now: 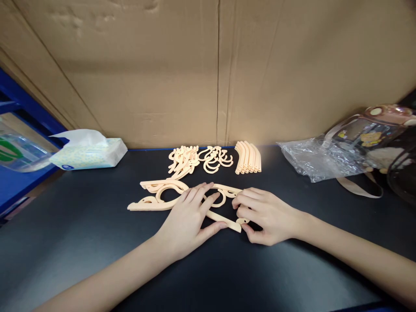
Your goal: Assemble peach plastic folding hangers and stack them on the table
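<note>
Down on the black table (81, 242), both hands work on a pale peach plastic hanger piece (224, 220) lying flat near the middle. The left hand (190, 216) rests palm down over it, fingers spread and pressing its curved part, thumb along the straight bar. The right hand (264, 214) pinches the bar's end between thumb and curled fingers. Just to the left, touching it, lies a small stack of similar hanger arms (156, 195). Behind them sit a heap of hooks (201, 159) and a row of curved strips (248, 157). A tissue pack (89, 152) stands far left, and a crumpled plastic bag (320, 160) far right.
</note>
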A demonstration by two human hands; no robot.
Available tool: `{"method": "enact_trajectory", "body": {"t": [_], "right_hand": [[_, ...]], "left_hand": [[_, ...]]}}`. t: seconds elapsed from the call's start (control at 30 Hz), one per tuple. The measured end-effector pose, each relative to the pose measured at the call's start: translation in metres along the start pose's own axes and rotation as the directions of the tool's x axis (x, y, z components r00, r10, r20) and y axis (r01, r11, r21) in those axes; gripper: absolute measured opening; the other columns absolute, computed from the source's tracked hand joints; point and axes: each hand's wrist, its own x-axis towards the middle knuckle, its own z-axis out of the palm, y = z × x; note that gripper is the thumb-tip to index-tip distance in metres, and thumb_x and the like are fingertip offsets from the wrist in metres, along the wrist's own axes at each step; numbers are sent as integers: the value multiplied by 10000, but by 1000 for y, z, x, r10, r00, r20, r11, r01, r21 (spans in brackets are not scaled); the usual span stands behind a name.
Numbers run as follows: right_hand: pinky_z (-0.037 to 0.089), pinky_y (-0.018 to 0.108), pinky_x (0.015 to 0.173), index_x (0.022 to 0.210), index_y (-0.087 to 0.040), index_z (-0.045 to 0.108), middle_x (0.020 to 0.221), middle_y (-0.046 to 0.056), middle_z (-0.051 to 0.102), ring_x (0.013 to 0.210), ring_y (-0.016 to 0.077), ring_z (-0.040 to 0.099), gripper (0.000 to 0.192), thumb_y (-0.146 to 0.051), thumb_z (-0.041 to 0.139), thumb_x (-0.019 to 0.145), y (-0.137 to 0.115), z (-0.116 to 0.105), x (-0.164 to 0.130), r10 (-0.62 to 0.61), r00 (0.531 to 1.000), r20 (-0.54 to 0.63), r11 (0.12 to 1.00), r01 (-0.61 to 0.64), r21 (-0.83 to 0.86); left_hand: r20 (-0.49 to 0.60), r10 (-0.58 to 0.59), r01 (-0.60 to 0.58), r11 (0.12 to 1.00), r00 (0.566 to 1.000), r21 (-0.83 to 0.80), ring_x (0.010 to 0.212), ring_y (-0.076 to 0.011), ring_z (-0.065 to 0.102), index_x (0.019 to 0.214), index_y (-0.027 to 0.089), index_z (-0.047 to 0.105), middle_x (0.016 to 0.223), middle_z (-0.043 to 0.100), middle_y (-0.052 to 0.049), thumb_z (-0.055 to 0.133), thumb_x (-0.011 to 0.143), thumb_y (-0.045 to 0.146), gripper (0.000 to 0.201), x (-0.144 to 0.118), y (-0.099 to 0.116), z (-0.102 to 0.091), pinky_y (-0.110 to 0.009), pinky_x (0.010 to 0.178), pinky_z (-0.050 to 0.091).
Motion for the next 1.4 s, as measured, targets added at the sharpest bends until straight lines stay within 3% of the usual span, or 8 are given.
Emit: {"method": "enact_trajectory", "body": {"t": [0.33, 0.47, 0.63, 0.8, 0.9, 1.2, 1.4], "right_hand": [[425, 278, 659, 721, -170, 545, 921, 69, 590, 782, 160, 495, 58, -195, 505, 755, -7, -4, 1, 5, 999, 31, 998, -7, 56], [436, 275, 679, 745, -168, 552, 911, 64, 580, 789, 157, 499, 48, -186, 508, 752, -4, -4, 0, 24, 999, 25, 998, -25, 55], [438, 298, 734, 760, -173, 552, 940, 68, 569, 849, 172, 495, 48, -187, 507, 756, 0, -3, -1, 47, 997, 54, 996, -51, 74], [426, 349, 793, 783, -174, 553, 985, 76, 558, 893, 194, 482, 57, -179, 513, 742, 2, -4, -1, 68, 994, 84, 993, -76, 94], [425, 350, 791, 803, -171, 548, 983, 77, 556, 879, 192, 471, 100, -138, 500, 721, 2, -5, 0, 61, 993, 97, 992, -71, 108], [449, 298, 742, 885, -172, 547, 1052, 84, 547, 894, 175, 475, 221, -48, 430, 744, 2, -5, 0, 19, 994, 103, 987, -35, 154], [457, 266, 680, 843, -184, 555, 996, 67, 578, 816, 141, 519, 94, -243, 486, 869, -7, -4, 1, 60, 997, 43, 976, -67, 206]], "left_hand": [[29, -18, 17, 1000, 999, 22, 1159, -321, 480, 1218, 138, 517, 1345, 488, -162, 462, 879, 563, 547, 2, 4, -5, -485, 914, 398], [42, 52, -50, 998, 998, -40, 1225, -311, 431, 1073, 175, 546, 1361, 464, -148, 453, 885, 559, 438, -1, 3, -6, -523, 1007, 328], [47, 102, -98, 992, 994, -84, 1255, -287, 425, 1037, 178, 530, 1349, 477, -144, 435, 879, 590, 452, -2, 3, -5, -542, 1090, 247], [18, 42, -42, 999, 999, 14, 1324, -352, 333, 1013, 187, 565, 1376, 470, -129, 461, 886, 547, 396, -3, 2, -3, -597, 1063, 247], [25, -22, 21, 998, 999, 52, 1288, -353, 386, 1049, 191, 565, 1368, 483, -130, 440, 899, 541, 401, -3, 1, -3, -608, 1042, 245], [32, -78, 75, 994, 996, 74, 1123, -324, 502, 1121, 183, 575, 1333, 523, -140, 397, 917, 534, 443, 2, 1, -5, -499, 895, 351], [38, -74, 72, 996, 997, 58, 1115, -321, 489, 1131, 165, 582, 1323, 529, -140, 406, 918, 520, 450, 2, 1, -6, -471, 876, 353]]}}
